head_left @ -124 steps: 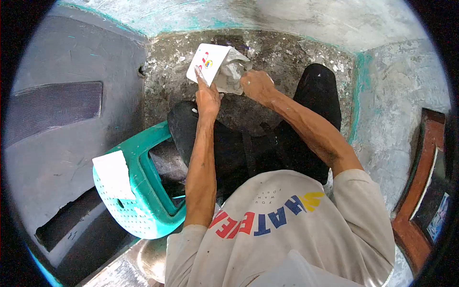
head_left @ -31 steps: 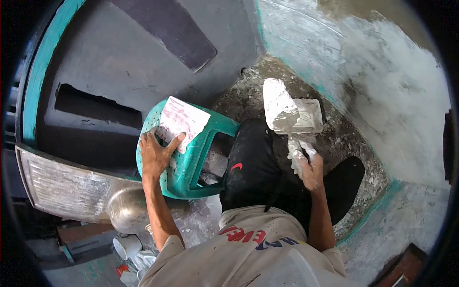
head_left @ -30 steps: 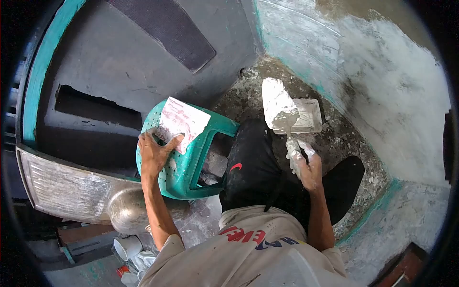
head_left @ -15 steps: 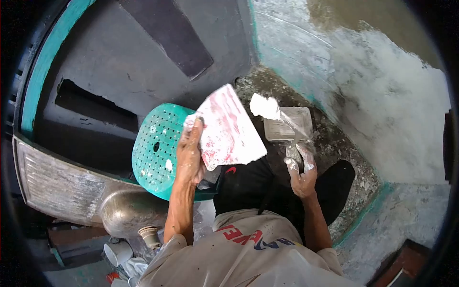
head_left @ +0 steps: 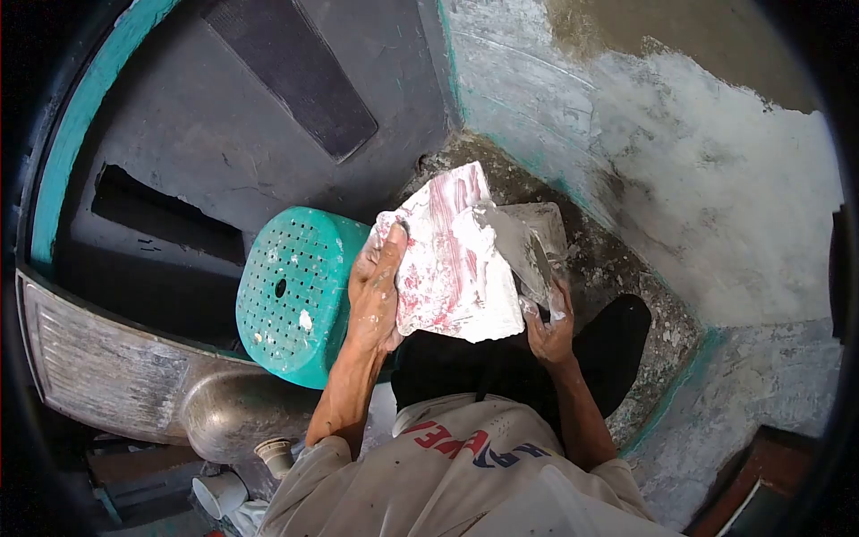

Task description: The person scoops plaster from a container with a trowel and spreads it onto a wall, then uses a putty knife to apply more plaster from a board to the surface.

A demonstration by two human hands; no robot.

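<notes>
Head view, the only one. Left hand is closed on the left edge of a flat white board that is streaked red and caked with white paste. The thumb lies on the board's face and the fingers are hidden behind it. The board is held up at a tilt, above the lap. Right hand is wrapped round the handle of a grey metal trowel, fingers smeared white. The trowel blade lies flat against the right side of the board, touching it, tip pointing up and left. A thick white paste lump sits along the board's lower right edge.

Just behind the blade a shallow grey rectangular tray sits on the speckled concrete floor, partly covered by the board and trowel. A teal perforated plastic stool lies on its side just left of the left hand, seat towards the camera. Cannot tell if the stool touches the wrist. Black trousers show below the board, and a white lettered T-shirt fills the bottom.

On the right is a grey wall with a large white filler patch and a teal strip at its base. Upper left is a dark grey panel with a darker ribbed strip and a black gap. Lower left is a dull silver metal body, with a white plastic cup below it.
</notes>
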